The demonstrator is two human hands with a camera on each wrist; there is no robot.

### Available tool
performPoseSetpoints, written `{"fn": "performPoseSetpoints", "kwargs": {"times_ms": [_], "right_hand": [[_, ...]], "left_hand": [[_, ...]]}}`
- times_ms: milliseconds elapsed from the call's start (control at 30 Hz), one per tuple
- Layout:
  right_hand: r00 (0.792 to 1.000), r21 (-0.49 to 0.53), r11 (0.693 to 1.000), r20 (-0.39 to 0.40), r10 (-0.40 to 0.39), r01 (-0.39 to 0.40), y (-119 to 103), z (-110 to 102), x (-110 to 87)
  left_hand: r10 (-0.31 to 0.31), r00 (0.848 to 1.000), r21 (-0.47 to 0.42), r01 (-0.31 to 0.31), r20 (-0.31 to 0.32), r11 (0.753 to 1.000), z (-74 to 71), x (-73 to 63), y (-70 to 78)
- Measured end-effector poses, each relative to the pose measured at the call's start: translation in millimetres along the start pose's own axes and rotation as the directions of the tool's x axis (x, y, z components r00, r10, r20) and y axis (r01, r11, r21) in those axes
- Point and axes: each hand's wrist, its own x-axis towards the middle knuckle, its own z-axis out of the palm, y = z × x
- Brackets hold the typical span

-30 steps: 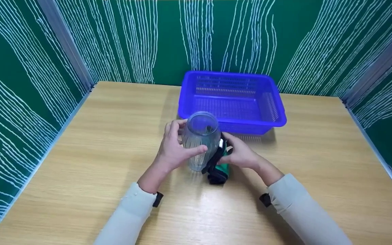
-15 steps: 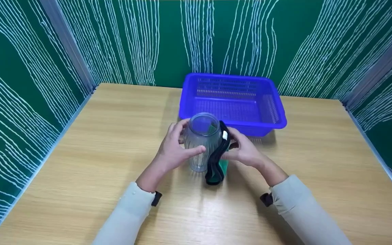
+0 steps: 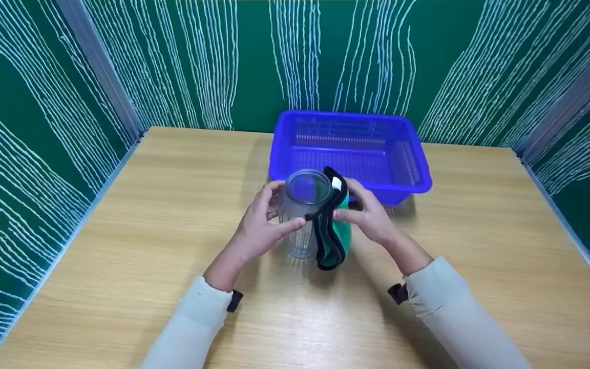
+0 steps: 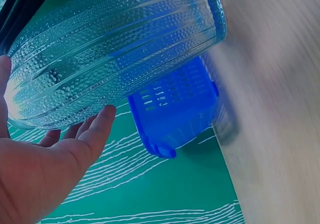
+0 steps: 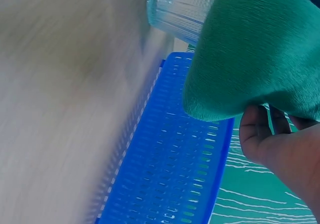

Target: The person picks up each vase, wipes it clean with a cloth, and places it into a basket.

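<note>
A clear ribbed glass jar (image 3: 297, 210) stands upright on the table, its open mouth facing up. My left hand (image 3: 256, 225) grips its left side, thumb in front and fingers behind. In the left wrist view the dimpled glass (image 4: 115, 53) shows above that palm. A folded green cloth (image 3: 344, 237) with black edging and a white tag hangs against the jar's right side. My right hand (image 3: 372, 218) pinches the cloth, with the thumb on the near face. In the right wrist view the fleecy cloth (image 5: 250, 48) covers part of the jar, and some fingertips are hidden behind it.
A blue plastic basket (image 3: 276, 148) with slotted walls stands just behind the jar, near the back edge of the wooden table (image 3: 172, 205). Green panels (image 3: 254, 61) with white wavy lines rise at the back and both sides.
The right hand has raised and turned the cloth, so its black edging now stands upright beside the jar and reaches up to the rim. The left hand and the jar have barely moved.
</note>
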Motion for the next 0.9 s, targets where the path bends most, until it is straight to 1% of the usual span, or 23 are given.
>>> {"fn": "performPoseSetpoints", "kwargs": {"times_ms": [200,433,533,733,900], "right_hand": [[1.000,0.015,1.000,0.009,-0.011,0.011,-6,1,5.2],[0.999,0.024,0.999,0.034,-0.037,0.036,-12,1,11.3],[0.999,0.020,0.999,0.038,-0.026,0.025,-13,0,12.3],[0.999,-0.040,0.999,0.052,0.007,-0.004,-11,-4,8.3],[0.997,-0.099,0.995,0.070,-0.012,0.019,-9,-7,5.5]], "left_hand": [[-0.028,1.000,-0.014,0.028,0.012,1.000,0.3,-0.9,-0.4],[-0.031,1.000,-0.056,0.031,0.003,0.998,1.2,-1.0,-2.8],[-0.039,0.999,-0.057,0.039,-0.004,0.998,1.7,-0.9,-2.9],[-0.050,0.999,-0.044,0.050,-0.011,0.998,2.6,-1.7,-1.9],[-0.050,0.999,-0.051,0.049,-0.008,0.997,3.5,-1.8,-1.5]]}}
